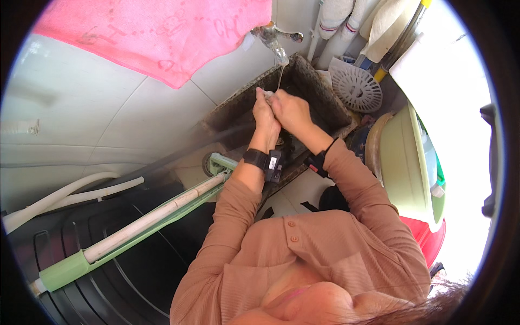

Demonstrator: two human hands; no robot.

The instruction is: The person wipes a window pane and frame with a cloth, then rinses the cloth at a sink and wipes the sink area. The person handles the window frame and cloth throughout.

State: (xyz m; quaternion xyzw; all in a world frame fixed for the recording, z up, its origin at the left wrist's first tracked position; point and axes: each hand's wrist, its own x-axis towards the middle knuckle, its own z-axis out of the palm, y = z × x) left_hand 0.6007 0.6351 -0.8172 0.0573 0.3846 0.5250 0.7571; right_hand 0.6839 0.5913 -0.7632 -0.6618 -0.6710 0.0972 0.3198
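My left hand (266,115) and my right hand (291,109) meet above a dark stone sink basin (325,83), just below the tap. Between their fingers is a small whitish thing (268,96), mostly hidden; its kind cannot be told. From the metal tap (274,38) a thin stream of water (280,77) runs down beside my fingers. Each wrist wears a black strap with a small dark device.
A pink towel (162,36) hangs on the tiled wall. A green-and-white mop-like tool (154,219) lies on a black appliance (134,260). Pale green basins (398,170) and a white perforated plastic disc (357,89) stand at the right.
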